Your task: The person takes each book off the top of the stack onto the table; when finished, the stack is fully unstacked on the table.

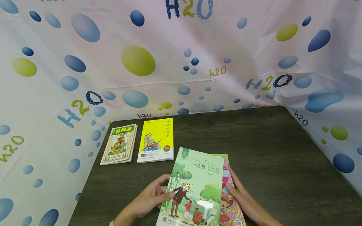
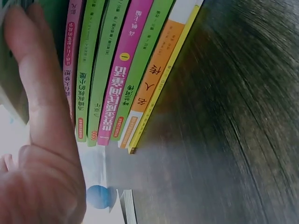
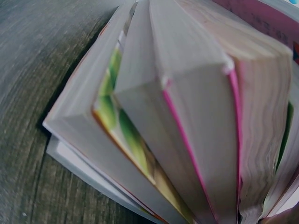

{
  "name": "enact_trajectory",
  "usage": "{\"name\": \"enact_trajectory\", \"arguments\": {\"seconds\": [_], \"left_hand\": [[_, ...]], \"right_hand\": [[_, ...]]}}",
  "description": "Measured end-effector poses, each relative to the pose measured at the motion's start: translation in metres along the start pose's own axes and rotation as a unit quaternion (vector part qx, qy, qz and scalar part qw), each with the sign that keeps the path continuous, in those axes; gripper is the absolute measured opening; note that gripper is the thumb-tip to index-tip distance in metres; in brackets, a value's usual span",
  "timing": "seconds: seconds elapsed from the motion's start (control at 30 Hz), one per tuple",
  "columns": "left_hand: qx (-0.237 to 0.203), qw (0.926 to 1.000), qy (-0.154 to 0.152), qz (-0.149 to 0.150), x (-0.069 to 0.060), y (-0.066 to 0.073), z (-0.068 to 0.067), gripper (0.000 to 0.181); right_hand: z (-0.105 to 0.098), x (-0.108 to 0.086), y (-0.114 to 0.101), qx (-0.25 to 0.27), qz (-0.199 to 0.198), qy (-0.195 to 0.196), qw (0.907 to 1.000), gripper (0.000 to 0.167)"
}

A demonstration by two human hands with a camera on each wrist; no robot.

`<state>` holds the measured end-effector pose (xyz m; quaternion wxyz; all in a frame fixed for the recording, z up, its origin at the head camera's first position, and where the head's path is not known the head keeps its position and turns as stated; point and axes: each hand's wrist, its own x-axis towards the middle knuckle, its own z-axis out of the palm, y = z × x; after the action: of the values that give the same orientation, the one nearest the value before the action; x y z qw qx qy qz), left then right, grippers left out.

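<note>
A pale green picture book with a cat on its cover lies tilted on top of a stack near the front of the table. My left hand holds this green book at its left edge, thumb on the cover. Under its right side shows a pink book. My right hand grips the pink book's right edge, thumb over the cover. Several stacked spines, among them a magenta spine and an orange spine, appear in the left wrist view. The right wrist view shows loosely spread page edges.
Farther back on the dark table lie a yellow book with a ship and, left of it, a cream and green book. A white backdrop with coloured dots stands behind and at both sides.
</note>
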<state>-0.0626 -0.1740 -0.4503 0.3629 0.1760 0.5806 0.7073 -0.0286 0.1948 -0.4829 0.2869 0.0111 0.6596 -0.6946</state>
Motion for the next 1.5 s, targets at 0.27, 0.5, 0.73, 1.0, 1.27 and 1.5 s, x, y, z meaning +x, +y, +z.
{"name": "enact_trajectory", "arguments": {"seconds": [0.27,0.5,0.73,1.0,1.27,1.5], "left_hand": [[0.011,0.9991,0.041,0.011,0.009,0.005,-0.006,0.054],[0.03,0.9972,0.065,0.02,0.025,0.022,-0.021,0.058],[0.063,0.9946,0.079,0.024,0.044,0.042,-0.033,0.06],[0.07,0.9907,0.116,0.006,0.067,0.052,-0.043,0.061],[0.069,0.9843,0.162,-0.013,0.09,0.056,-0.056,0.064],[0.073,0.977,0.199,-0.026,0.11,0.06,-0.061,0.061]], "right_hand": [[-0.001,0.002,0.001,-0.011,0.001,0.007,0.9999,0.072],[-0.003,0.002,0.001,0.026,-0.013,-0.027,0.9992,0.072],[-0.003,0.003,0.003,0.038,-0.008,-0.035,0.9986,0.074],[-0.003,0.004,0.005,0.054,-0.017,-0.045,0.9974,0.072],[-0.003,0.005,0.004,0.059,-0.021,-0.051,0.9967,0.073],[-0.002,0.004,0.005,0.055,-0.023,-0.045,0.9972,0.074]]}}
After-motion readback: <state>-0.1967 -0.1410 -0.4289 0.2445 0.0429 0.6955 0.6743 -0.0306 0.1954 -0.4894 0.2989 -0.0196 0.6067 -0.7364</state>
